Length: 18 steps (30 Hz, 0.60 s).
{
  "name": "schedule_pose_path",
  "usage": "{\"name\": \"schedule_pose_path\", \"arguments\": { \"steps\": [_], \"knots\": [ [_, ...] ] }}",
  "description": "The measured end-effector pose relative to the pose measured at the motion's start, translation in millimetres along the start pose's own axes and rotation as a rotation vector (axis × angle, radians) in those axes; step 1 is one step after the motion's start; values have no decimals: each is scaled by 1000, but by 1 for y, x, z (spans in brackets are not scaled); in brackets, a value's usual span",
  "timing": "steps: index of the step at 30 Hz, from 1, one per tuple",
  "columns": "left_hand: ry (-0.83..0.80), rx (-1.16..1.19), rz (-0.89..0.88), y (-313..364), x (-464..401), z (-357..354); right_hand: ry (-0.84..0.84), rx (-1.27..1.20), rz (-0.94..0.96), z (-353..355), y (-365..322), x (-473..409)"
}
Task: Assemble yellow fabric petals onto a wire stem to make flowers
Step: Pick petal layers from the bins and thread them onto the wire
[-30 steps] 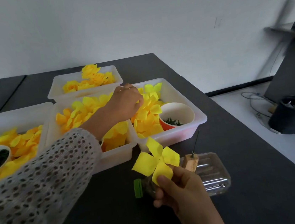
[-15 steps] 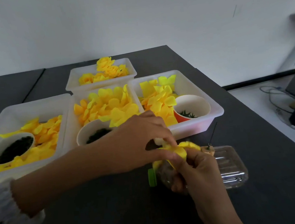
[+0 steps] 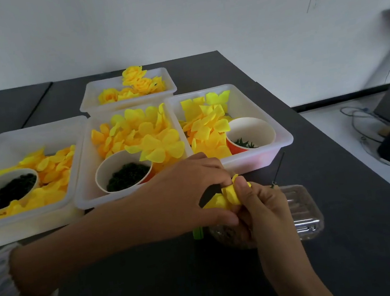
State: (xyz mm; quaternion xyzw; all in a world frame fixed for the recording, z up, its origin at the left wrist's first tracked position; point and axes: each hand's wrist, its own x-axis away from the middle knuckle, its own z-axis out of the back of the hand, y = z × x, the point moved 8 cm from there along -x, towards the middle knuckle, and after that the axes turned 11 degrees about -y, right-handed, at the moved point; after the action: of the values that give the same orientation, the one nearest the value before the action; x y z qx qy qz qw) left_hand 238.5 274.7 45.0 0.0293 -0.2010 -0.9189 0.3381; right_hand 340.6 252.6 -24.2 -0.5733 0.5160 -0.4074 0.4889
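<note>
Head view: lower centre of frame, left hand (image 3: pixel 195 197) and right hand (image 3: pixel 259 203) both pinch a half-built yellow fabric flower (image 3: pixel 224 197) over the dark table (image 3: pixel 157 287), fingers curled round the petals; wire stem hidden. Finished yellow flowers in the far white plastic tray (image 3: pixel 90 104), upper centre. Loose petals fill the nearer trays, so judged plenty left.

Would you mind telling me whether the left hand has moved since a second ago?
Yes. The left hand has left the right-hand white tray, where it was reaching into the petals, and come toward the person to the yellow flower held by the right hand.
</note>
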Motion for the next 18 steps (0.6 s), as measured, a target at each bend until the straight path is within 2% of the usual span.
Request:
{"name": "schedule_pose_path", "arguments": {
  "steps": [4, 9, 13, 16, 18],
  "knots": [
    [-25, 173, 76, -12, 7, -3, 36, -110, -67, 5, 4, 1],
    [102, 201, 163, -26, 17, 5, 42, -259, -159, 9, 11, 4],
    [91, 222, 193, -29, 17, 2, -2, -342, -195, 4, 14, 2],
    [71, 386, 203, -33, 15, 0, -64, -285, -239, -3, 15, -3],
    [54, 523, 198, -33, 14, -2, -118, -40, -121, -4, 6, -2]
  ]
}}
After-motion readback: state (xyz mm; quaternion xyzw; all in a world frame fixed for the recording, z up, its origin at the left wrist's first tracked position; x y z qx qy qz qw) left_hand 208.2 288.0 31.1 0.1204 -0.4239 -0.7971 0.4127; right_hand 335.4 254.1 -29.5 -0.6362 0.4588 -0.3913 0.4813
